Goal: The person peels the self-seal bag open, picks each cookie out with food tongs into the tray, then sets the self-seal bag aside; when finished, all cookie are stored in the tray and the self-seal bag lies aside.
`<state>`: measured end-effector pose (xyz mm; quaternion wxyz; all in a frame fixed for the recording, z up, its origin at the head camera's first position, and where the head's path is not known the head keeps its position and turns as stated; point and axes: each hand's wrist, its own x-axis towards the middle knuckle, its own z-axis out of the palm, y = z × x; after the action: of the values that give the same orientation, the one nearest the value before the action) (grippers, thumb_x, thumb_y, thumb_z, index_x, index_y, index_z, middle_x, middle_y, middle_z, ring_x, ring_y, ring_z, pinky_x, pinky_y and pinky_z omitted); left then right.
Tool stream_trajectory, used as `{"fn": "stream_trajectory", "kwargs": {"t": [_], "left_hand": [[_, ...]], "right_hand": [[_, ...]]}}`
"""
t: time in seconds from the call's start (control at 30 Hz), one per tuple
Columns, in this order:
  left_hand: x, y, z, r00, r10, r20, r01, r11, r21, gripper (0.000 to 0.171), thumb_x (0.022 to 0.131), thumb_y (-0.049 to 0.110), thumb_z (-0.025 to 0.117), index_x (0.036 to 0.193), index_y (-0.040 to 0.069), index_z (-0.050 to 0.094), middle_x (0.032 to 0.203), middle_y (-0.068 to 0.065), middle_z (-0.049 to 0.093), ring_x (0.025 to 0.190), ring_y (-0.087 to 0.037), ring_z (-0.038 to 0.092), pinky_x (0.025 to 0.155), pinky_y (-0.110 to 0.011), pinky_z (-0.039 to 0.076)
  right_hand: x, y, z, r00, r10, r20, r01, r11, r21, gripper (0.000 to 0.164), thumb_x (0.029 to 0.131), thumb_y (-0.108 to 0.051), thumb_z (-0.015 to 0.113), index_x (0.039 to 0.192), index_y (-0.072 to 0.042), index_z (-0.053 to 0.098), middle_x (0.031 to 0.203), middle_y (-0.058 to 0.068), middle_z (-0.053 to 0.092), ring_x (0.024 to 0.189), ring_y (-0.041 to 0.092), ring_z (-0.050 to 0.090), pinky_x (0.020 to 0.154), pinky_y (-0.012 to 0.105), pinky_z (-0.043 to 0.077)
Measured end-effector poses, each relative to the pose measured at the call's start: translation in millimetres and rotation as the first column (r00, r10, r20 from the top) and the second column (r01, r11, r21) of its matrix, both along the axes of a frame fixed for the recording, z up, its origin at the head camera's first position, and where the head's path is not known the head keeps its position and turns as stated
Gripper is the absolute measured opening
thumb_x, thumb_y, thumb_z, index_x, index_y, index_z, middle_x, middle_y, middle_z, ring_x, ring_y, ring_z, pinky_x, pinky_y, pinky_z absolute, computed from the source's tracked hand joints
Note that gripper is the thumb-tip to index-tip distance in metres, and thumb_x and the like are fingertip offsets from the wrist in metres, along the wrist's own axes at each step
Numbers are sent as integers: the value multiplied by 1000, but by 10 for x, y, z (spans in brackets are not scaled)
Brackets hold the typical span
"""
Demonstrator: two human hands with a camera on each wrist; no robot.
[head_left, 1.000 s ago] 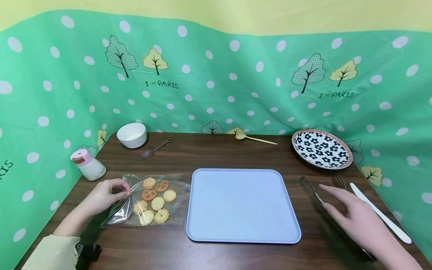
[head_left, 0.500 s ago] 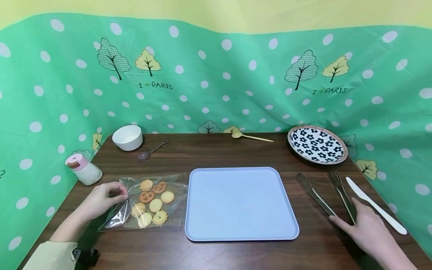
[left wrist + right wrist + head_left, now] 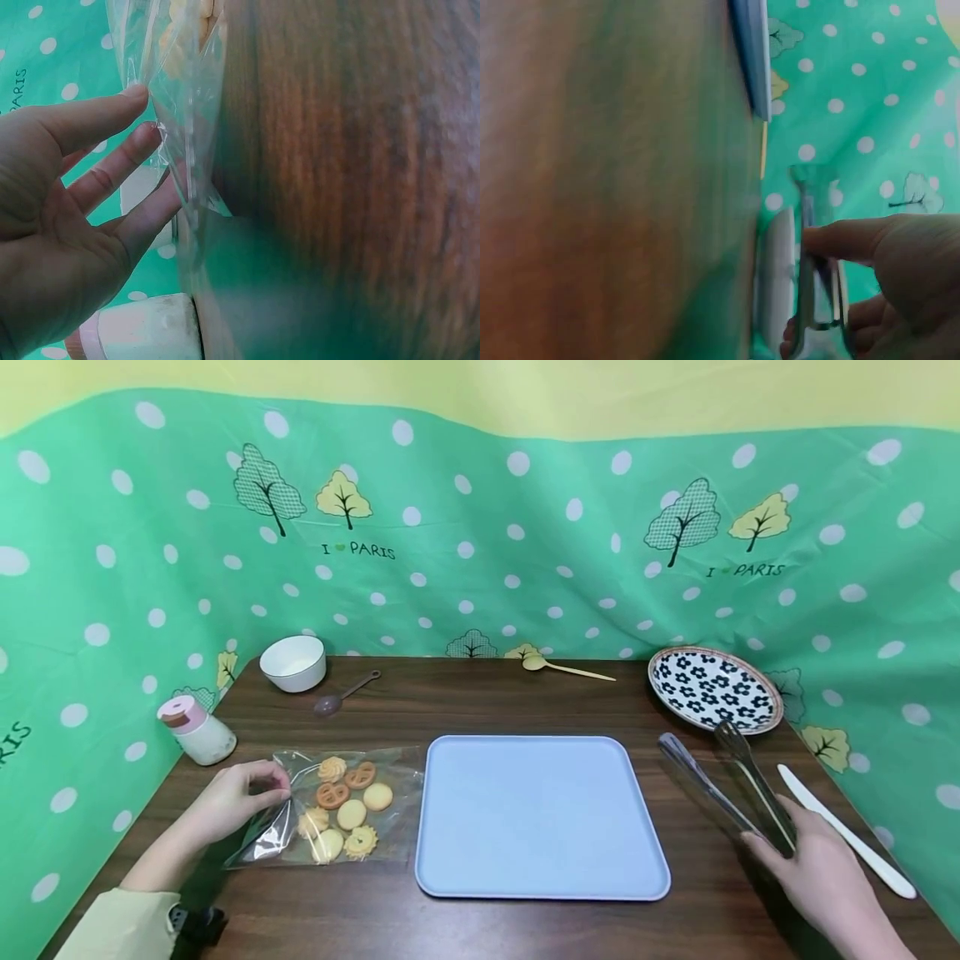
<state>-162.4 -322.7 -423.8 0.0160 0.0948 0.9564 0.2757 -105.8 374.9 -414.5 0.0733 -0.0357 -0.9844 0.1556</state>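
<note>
Green polka-dot cloth [image 3: 450, 510] behind dark wood table [image 3: 487, 702]. I see left hand [image 3: 232, 800], the nearer, pinching clear plastic bag of cookies [image 3: 395, 839] by its left edge; right hand [image 3: 825, 870] grips silvery metal tongs [image 3: 759, 785], arms spread, pointing forward-left; pale-blue rectangular tray [image 3: 540, 818] between bag and tongs.

Tongs [image 3: 759, 789]: shiny metal, smooth. Bag [image 3: 279, 837]: clear plastic film, glossy, creased. Cookies [image 3: 351, 814]: matt, some ridged. Tray [image 3: 542, 818]: plastic-looking, smooth, matt. Tabletop [image 3: 480, 703]: wood-grain, faint sheen. Backdrop [image 3: 480, 493]: cloth, rippled. Plate [image 3: 716, 687]: ceramic-looking, smooth.
</note>
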Motion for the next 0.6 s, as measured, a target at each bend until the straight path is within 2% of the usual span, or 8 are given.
{"fn": "stream_trajectory", "kwargs": {"t": [0.1,0.17,0.27,0.37,0.47,0.6], "left_hand": [[-1,-1,6,1000,4,-3,-4,1000,-1,15,84,13,70,81,25,63,82,9,62,81,-9,56,75,-33,46],[-1,-3,5,1000,6,-7,-6,1000,-5,15,84,13,70,81,25,62,82,9,62,81,-9,56,75,-33,46],[-1,-1,2,1000,6,-13,-6,1000,-4,14,85,13,69,81,25,62,82,9,62,80,-8,56,74,-33,46],[-5,3,-3,1000,-1,-21,1,1000,3,14,85,14,69,81,25,62,82,9,62,80,-8,55,75,-34,46],[-2,7,-4,1000,-1,-22,1,1000,10,13,85,13,69,81,24,63,82,9,62,80,-8,56,75,-35,46],[16,6,-8,1000,3,-21,-3,1000,2,14,84,13,69,82,25,63,82,9,62,81,-8,56,77,-37,46]], "right_hand": [[-6,-157,79,995,67,-73,-69,997,-29,75,87,-37,67,138,7,35,121,37,45,105,55,45,77,61,37],[-17,-290,131,984,134,-120,-140,989,-42,72,85,-33,70,140,-1,37,122,31,48,104,52,48,76,60,37],[-54,-521,192,953,228,-199,-242,969,-49,69,79,-29,76,136,-7,45,115,21,57,98,41,56,73,55,42],[-109,-752,234,920,298,-256,-318,947,-41,65,72,-28,83,127,-9,55,102,8,63,84,24,59,66,41,47],[-174,-978,255,895,352,-274,-377,925,-45,60,67,-29,86,119,-10,60,96,1,65,76,12,56,60,29,46],[-261,-1264,269,864,436,-251,-460,887,-46,52,71,-32,83,115,-12,64,99,0,67,78,9,59,62,28,48]]}}
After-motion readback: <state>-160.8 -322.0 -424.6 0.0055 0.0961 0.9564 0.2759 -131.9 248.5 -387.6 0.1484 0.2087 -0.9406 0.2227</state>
